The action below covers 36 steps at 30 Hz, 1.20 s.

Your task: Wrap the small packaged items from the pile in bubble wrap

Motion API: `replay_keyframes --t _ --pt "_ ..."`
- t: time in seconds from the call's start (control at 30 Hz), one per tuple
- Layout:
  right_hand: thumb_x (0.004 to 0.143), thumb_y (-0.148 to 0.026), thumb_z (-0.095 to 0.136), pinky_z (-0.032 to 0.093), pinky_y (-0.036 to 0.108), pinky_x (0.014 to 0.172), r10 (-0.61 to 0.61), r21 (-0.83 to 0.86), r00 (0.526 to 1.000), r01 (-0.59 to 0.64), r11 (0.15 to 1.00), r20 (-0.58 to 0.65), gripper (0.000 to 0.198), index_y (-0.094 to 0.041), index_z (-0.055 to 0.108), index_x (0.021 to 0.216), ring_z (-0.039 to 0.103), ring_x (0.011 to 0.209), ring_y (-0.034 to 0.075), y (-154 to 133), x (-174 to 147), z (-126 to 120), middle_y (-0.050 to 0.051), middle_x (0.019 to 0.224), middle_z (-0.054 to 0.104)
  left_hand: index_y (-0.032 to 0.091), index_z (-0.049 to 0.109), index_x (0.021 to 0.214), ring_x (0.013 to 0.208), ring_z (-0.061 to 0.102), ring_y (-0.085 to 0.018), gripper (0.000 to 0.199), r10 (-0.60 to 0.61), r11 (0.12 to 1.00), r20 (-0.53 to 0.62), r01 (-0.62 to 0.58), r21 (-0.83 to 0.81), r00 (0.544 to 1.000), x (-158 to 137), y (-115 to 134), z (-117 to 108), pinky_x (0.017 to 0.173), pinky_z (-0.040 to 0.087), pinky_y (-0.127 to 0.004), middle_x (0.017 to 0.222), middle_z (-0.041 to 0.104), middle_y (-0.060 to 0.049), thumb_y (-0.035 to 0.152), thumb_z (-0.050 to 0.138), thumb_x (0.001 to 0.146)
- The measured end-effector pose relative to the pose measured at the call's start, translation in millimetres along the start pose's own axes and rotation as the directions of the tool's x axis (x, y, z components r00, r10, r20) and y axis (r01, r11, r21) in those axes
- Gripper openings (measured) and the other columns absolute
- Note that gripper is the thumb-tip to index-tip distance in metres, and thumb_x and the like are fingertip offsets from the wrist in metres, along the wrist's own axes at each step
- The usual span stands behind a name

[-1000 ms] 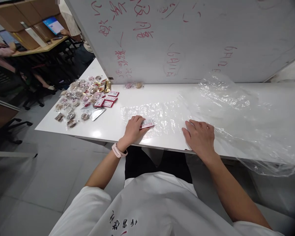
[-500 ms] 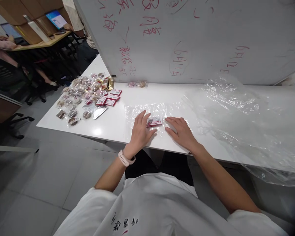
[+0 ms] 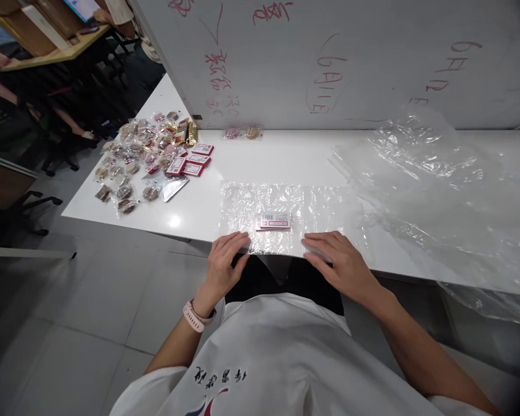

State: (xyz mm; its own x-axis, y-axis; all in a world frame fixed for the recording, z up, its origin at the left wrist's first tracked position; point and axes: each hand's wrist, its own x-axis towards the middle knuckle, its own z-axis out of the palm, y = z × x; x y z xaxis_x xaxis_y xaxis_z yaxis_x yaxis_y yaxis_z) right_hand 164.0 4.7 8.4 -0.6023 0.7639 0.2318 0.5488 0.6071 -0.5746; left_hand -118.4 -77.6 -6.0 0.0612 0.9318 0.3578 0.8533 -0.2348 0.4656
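A clear plastic sheet that looks like bubble wrap (image 3: 238, 202) lies flat on the white table, reaching its front edge. On its middle rests a small red-and-white box (image 3: 274, 221) with a printed label, perhaps with another one under it. My left hand (image 3: 226, 261) touches the sheet's near left part, fingers stretched over it and thumb apart at the table edge. Right of the box, my right hand (image 3: 340, 260) has its fingertips on the near edge of the sheet, thumb spread below them. Neither hand touches the box.
A pile of small wrapped packets (image 3: 143, 150) and several red-and-white boxes (image 3: 193, 168) lie on the left. A silver pouch (image 3: 174, 188) sits beside them. Two packets (image 3: 242, 133) lie against the whiteboard (image 3: 277, 86). Loose clear plastic (image 3: 450, 208) covers the right side and hangs over the edge.
Both hands have moved from beside the box toward me, to the near edge of the sheet. They are farther apart, and the box now lies uncovered between them.
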Motion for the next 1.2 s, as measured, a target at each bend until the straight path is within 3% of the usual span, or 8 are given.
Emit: replay_keyframes --t 0.13,0.23,0.37,0.47,0.57,0.73,0.93,1.2 --pt "0.102 -0.031 0.043 0.052 0.042 0.090 0.060 0.096 0.985 -0.044 0.994 -0.164 0.032 -0.022 0.065 0.124 0.062 0.109 0.024 -7 29 10 0.008 0.118 0.069 0.025 0.036 0.149 0.127 0.053 -0.027 0.059 -0.099 0.992 0.014 0.099 -0.075 0.995 13 15 3 0.103 0.048 -0.046 0.139 0.058 -0.012 0.035 0.059 0.095" --pt "0.102 -0.029 0.042 0.052 0.043 0.094 0.045 0.126 0.985 -0.024 0.992 -0.164 0.032 -0.022 0.064 0.125 0.061 0.111 0.024 -10 46 23 0.008 0.122 0.068 0.024 0.022 0.155 0.129 0.049 -0.029 0.074 -0.059 0.997 0.045 0.061 -0.045 0.997 18 20 10 0.105 0.046 -0.049 0.144 0.053 -0.015 0.036 0.061 0.093" --pt "0.101 -0.032 0.046 0.049 0.046 0.101 0.016 0.124 0.986 0.005 0.992 -0.166 0.038 -0.024 0.057 0.136 0.055 0.122 0.025 -15 53 34 0.009 0.138 0.058 0.024 0.019 0.157 0.130 0.049 -0.030 0.076 0.026 0.999 0.044 -0.027 0.021 0.999 19 15 17 0.106 0.044 -0.049 0.144 0.052 -0.015 0.025 0.061 0.093" --pt "0.099 -0.037 0.050 0.044 0.050 0.105 -0.032 0.075 0.994 0.041 0.996 -0.107 0.047 -0.028 0.047 0.145 0.047 0.133 0.028 -11 57 37 0.009 0.152 0.044 0.024 0.022 0.156 0.132 0.050 -0.028 0.071 0.090 0.995 0.034 -0.091 0.029 0.995 18 7 17 0.107 0.044 -0.047 0.141 0.055 -0.013 0.020 0.057 0.094" --pt "0.100 -0.034 0.049 0.044 0.050 0.104 -0.115 0.037 0.992 0.116 0.993 -0.051 0.042 -0.028 0.051 0.142 0.052 0.126 0.026 -3 62 40 0.008 0.143 0.055 0.026 0.035 0.150 0.129 0.053 -0.026 0.060 0.135 0.990 0.015 -0.136 0.022 0.991 18 1 16 0.104 0.047 -0.045 0.135 0.061 -0.011 0.022 0.057 0.095" --pt "0.101 -0.030 0.048 0.050 0.044 0.094 -0.164 0.009 0.978 0.166 0.986 -0.132 0.036 -0.023 0.059 0.134 0.057 0.109 0.024 10 57 38 0.010 0.122 0.065 0.027 0.048 0.140 0.124 0.059 -0.024 0.046 0.172 0.985 -0.089 -0.173 -0.009 0.981 16 -4 18 0.100 0.051 -0.043 0.126 0.067 -0.009 0.024 0.058 0.096" --pt "0.101 -0.029 0.046 0.050 0.045 0.094 -0.163 -0.061 0.978 0.156 0.986 -0.133 0.037 -0.020 0.059 0.134 0.056 0.108 0.026 17 51 29 0.012 0.122 0.064 0.023 0.056 0.128 0.125 0.057 -0.026 0.035 0.214 0.976 -0.075 -0.209 0.064 0.974 17 15 25 0.100 0.051 -0.046 0.128 0.067 -0.010 0.018 0.060 0.094" --pt "0.101 -0.036 0.044 0.047 0.049 0.098 -0.194 0.022 0.981 0.194 0.981 0.009 0.040 -0.024 0.059 0.136 0.055 0.113 0.026 26 67 22 0.012 0.125 0.064 0.019 0.058 0.094 0.142 0.041 -0.028 0.006 0.269 0.962 -0.077 -0.266 0.055 0.960 30 35 36 0.104 0.051 -0.048 0.142 0.054 -0.014 0.014 0.055 0.095"
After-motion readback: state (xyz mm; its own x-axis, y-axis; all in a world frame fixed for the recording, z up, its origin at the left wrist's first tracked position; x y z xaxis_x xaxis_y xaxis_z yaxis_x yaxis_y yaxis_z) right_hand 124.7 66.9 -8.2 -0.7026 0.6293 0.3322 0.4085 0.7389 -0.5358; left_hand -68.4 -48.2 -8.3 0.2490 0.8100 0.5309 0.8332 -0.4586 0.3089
